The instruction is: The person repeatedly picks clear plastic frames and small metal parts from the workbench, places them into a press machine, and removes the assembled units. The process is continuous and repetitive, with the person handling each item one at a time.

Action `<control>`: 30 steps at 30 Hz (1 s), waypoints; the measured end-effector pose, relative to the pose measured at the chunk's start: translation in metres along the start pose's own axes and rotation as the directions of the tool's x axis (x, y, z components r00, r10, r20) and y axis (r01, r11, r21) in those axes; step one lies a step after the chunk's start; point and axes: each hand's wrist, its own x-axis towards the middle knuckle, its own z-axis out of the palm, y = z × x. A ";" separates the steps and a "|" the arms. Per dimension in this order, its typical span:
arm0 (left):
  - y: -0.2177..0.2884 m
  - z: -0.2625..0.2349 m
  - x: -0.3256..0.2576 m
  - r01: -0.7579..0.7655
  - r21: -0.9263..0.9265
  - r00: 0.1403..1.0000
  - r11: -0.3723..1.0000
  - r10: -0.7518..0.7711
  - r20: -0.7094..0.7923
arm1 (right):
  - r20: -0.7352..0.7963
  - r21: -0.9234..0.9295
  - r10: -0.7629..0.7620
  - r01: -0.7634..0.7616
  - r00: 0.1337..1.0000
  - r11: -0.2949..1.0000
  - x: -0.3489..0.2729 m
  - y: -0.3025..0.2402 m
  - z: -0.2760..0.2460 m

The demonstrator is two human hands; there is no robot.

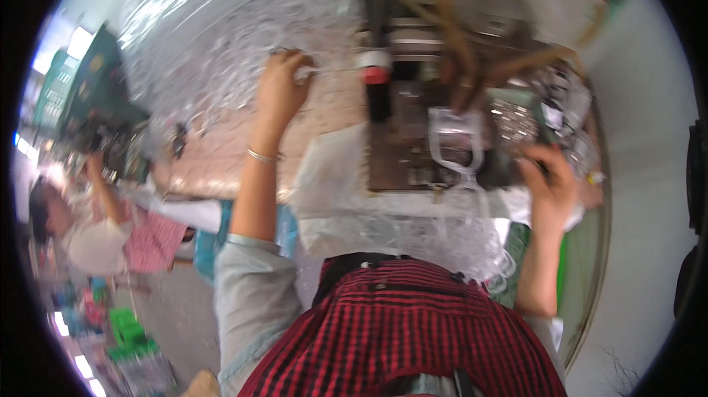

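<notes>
My left hand (282,87) reaches forward and pinches small clear plastic pieces at the edge of a big transparent bag (221,35) full of them. A thin bracelet circles that wrist. My right hand (549,179) grips a dark handle at the right side of a metal press machine (420,131). A clear plastic loop-shaped part (457,142) lies on the machine bed between my hands. More clear parts are heaped in a white bag (383,227) in front of my red-and-black checked apron.
A red-capped black post (376,83) rises at the machine's front. Brown hoses (472,50) run above it. Another person (96,227) works at the left beside green crates (129,330). A pale wall (649,139) stands at the right.
</notes>
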 end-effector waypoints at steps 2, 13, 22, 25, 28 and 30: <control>-0.034 0.015 0.008 -0.124 0.410 0.984 0.904 0.166 -0.067 | 0.081 0.047 -0.199 0.196 0.977 0.980 0.023 -0.039 0.036; -0.028 0.022 -0.047 0.127 -0.527 0.937 0.840 -0.276 -0.213 | 0.150 0.531 -0.008 -0.073 0.989 0.844 0.039 -0.048 0.098; 0.112 -0.104 -0.069 -0.423 -0.778 0.883 0.465 0.020 -0.469 | 0.195 0.511 0.121 -0.206 0.973 0.835 0.034 -0.064 0.090; 0.162 -0.123 -0.056 -0.481 -0.800 0.877 0.358 0.208 -0.434 | 0.150 0.362 0.079 -0.129 0.985 0.923 0.032 -0.069 0.096; 0.187 -0.120 -0.031 -0.422 -0.670 0.891 0.611 0.141 -0.433 | 0.095 0.473 0.031 -0.073 0.995 0.878 0.031 -0.052 0.098; 0.184 -0.097 -0.005 -0.380 -0.687 0.884 0.619 0.026 -0.466 | 0.108 0.488 0.032 -0.080 0.994 0.869 0.032 -0.053 0.098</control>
